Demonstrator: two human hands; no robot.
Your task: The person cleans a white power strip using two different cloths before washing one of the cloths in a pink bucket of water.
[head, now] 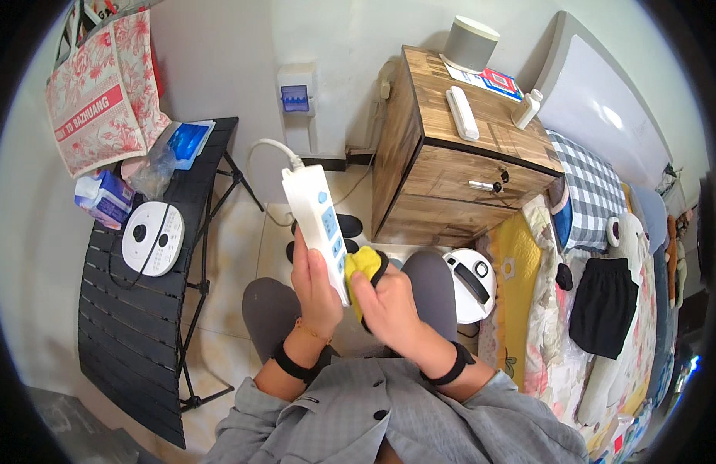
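Observation:
A white power strip [307,200] with blue socket faces stands tilted up in front of me. My left hand [318,284] grips it near its lower end, thumb along the front edge. From its top end a white cable [276,142] loops down to the left. In my right hand [387,301] is a bunched yellow cloth [363,264] with a dark edge. The cloth touches the right side of the strip beside the lower sockets. Part of the cloth is hidden by my fingers.
Left stands a black slatted folding table [132,307] with a white round lid-like appliance part [153,239], tissue pack [104,197] and floral bag [100,110]. Ahead is a wooden cabinet [392,145]. A white round appliance [471,284] sits on the floor beside the bed [543,348].

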